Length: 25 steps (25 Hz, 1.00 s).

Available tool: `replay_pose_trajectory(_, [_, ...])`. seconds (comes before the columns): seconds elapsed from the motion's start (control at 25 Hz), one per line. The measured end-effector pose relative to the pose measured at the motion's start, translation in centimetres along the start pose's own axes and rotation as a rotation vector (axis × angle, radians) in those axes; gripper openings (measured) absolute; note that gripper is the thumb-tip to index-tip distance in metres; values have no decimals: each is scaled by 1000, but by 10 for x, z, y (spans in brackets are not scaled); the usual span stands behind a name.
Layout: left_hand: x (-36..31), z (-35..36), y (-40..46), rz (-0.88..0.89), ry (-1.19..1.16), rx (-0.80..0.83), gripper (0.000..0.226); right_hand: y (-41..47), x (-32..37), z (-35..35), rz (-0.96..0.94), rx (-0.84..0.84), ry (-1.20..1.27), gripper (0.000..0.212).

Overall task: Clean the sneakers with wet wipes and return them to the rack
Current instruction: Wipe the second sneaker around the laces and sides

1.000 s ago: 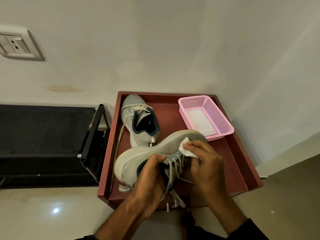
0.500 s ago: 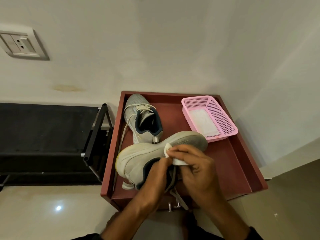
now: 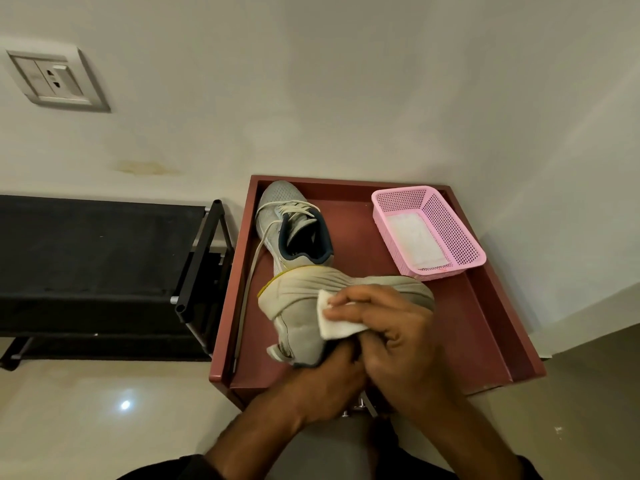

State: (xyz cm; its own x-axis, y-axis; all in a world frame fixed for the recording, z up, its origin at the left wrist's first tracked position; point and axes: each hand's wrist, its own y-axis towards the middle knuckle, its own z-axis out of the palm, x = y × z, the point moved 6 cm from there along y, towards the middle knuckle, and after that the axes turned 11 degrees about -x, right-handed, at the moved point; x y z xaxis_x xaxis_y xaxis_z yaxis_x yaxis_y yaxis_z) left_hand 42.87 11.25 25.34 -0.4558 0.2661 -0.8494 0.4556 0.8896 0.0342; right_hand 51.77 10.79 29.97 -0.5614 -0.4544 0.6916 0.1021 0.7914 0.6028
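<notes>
I've rolled the sneaker (image 3: 304, 306) sole-up over the tray (image 3: 485, 323); left hand (image 3: 322, 386) grips its collar, right hand (image 3: 398, 341) pinches the wet wipe (image 3: 332, 320) against the heel. Wiping continues; next, the sole.

This looks like a home — a plain corner by a doorway or hall. A black shoe rack (image 3: 104, 265) stands against a cream painted wall with a stain and a switch-and-socket plate (image 3: 57, 79). Polished floor tiles (image 3: 86, 410) catch a ceiling light. Beside the rack sits a reddish-brown wooden surface (image 3: 485, 327) with a raised rim — household furniture, nothing industrial.
</notes>
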Motion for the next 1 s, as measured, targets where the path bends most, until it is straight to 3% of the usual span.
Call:
replay_pose_trajectory(0.08, [3,-13,-1,-107,-13,-126,17,2,-28,-12,104,-49,-43,46])
replay_pose_trajectory(0.16, [4,-23,1,-150,77,-180,31,3,-48,-21,225,-82,-32,44])
replay_pose_trajectory(0.4, [-12,-35,7,140,44,-418,25,-2,-40,-26,291,-137,19,45])
replay_pose_trajectory(0.52, [-9,-45,9,122,-177,-584,23,-4,-40,-29,290,-153,-10,45])
replay_pose_trajectory(0.6, [1,-43,9,-44,-449,-601,34,-6,-38,-26,285,-179,-30,45])
replay_pose_trajectory(0.72, [6,-41,6,-214,-587,-593,33,-6,-36,-25,280,-219,-31,47])
replay_pose_trajectory(0.88, [-6,-42,6,-288,-881,-550,17,-6,-36,-25,303,-240,-34,50])
replay_pose_trajectory(1.0, [-8,-43,7,-247,-875,-568,13,-7,-31,-23,316,-249,-20,49])
